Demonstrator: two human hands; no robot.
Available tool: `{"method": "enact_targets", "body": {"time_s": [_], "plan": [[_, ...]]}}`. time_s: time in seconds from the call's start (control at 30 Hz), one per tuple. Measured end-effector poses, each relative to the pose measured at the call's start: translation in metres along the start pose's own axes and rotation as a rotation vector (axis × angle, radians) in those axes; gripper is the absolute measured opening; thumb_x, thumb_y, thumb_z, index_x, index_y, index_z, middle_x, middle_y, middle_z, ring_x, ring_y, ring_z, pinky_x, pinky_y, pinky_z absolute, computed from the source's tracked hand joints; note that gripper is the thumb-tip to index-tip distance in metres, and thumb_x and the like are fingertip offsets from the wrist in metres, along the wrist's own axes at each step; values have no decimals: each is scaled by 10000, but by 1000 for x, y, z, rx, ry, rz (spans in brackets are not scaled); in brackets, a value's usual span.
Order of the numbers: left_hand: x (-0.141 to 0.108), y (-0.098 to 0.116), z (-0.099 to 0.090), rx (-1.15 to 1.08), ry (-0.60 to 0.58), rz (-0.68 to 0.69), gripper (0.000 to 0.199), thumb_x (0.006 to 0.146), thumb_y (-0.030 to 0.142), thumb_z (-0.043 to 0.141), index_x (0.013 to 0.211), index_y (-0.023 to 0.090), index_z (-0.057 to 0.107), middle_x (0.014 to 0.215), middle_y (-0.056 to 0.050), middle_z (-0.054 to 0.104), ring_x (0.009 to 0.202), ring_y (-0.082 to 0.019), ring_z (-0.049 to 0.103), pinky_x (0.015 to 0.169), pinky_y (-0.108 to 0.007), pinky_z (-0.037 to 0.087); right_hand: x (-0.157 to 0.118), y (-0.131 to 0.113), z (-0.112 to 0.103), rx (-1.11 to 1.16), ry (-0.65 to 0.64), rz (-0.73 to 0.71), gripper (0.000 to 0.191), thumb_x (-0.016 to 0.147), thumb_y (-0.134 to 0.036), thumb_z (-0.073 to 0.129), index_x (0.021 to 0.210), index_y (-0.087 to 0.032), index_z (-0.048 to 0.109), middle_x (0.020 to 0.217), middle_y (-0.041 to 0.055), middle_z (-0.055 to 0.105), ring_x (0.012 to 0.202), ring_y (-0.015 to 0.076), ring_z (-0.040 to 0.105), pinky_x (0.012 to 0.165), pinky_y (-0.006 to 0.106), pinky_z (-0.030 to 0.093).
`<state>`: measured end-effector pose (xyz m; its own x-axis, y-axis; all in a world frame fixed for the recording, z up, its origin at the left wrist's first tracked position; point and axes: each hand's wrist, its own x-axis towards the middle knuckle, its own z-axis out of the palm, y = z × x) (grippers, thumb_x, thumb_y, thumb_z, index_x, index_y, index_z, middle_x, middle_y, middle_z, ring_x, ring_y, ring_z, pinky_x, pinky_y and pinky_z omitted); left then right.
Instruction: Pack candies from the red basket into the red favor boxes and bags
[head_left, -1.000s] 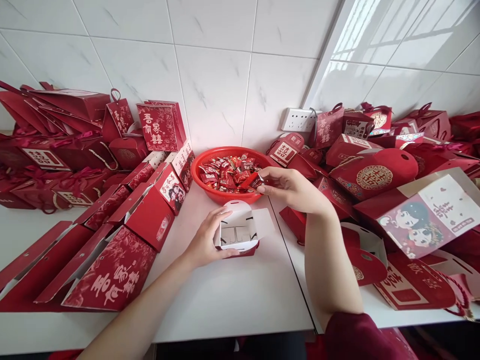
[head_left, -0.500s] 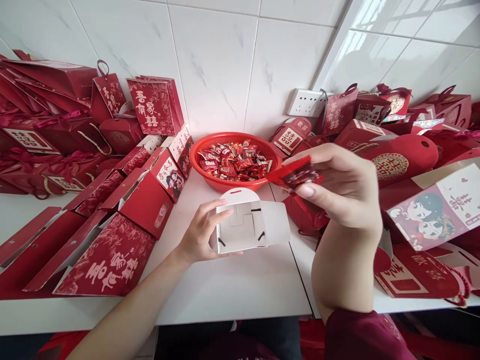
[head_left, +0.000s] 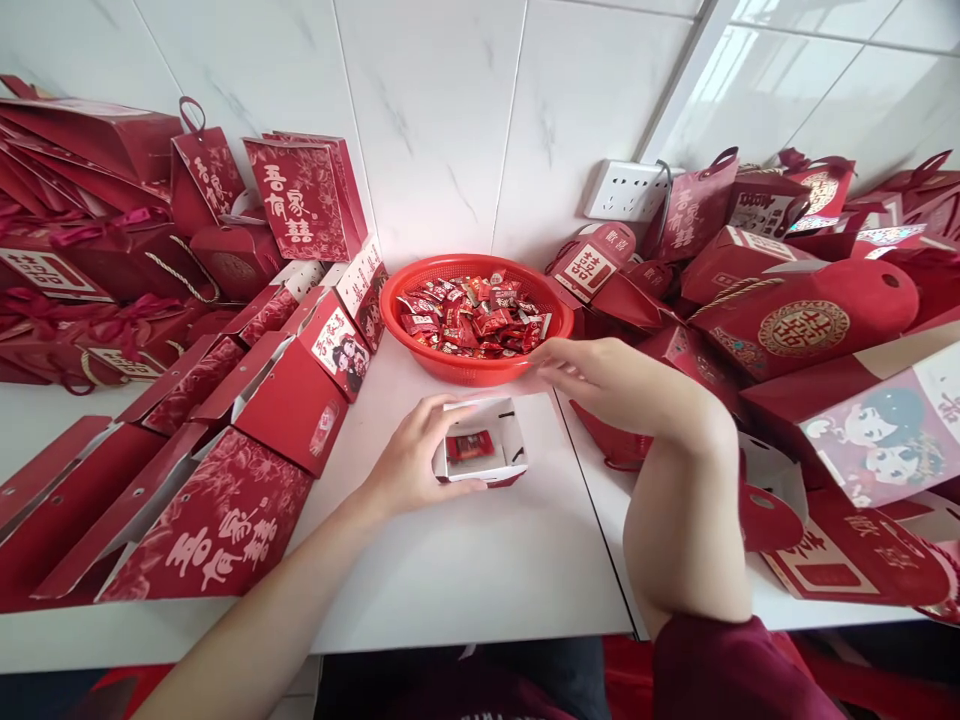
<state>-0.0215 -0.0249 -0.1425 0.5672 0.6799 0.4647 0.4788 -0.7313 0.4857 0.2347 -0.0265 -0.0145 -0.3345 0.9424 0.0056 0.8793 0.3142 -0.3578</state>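
A small open box, white inside (head_left: pixel 510 437), stands on the white table below the basket. One red wrapped candy (head_left: pixel 469 446) lies inside it. My left hand (head_left: pixel 424 455) holds the box by its left side, fingers and thumb around it. Behind it sits a red plastic basket (head_left: pixel 480 372) filled with red wrapped candies (head_left: pixel 480 315). My right hand (head_left: pixel 592 375) is at the basket's right front rim, its fingertips bent down; whether anything is between them is hidden.
Red gift boxes (head_left: pixel 281 405) stand in rows on the left, with more bags behind. Another pile of red boxes (head_left: pixel 802 320) covers the right. A white power strip (head_left: pixel 626 190) is on the tiled wall.
My right hand has let go of the red packet and moved left and down to the basket's rim. A candy now lies in the box, which has been lowered and turned more upright.
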Motion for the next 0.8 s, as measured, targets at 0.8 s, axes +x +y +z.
{"method": "enact_targets", "body": {"time_s": [0.8], "plan": [[-7, -3, -4, 94, -41, 76, 734, 719, 574, 716, 1327, 230, 491, 1382, -145, 383, 1286, -300, 446, 1060, -418, 427, 199, 23, 79, -295, -513, 64, 434, 645, -242, 745, 1060, -117, 720, 1113, 175, 678, 1037, 330, 625, 889, 393, 490]]}}
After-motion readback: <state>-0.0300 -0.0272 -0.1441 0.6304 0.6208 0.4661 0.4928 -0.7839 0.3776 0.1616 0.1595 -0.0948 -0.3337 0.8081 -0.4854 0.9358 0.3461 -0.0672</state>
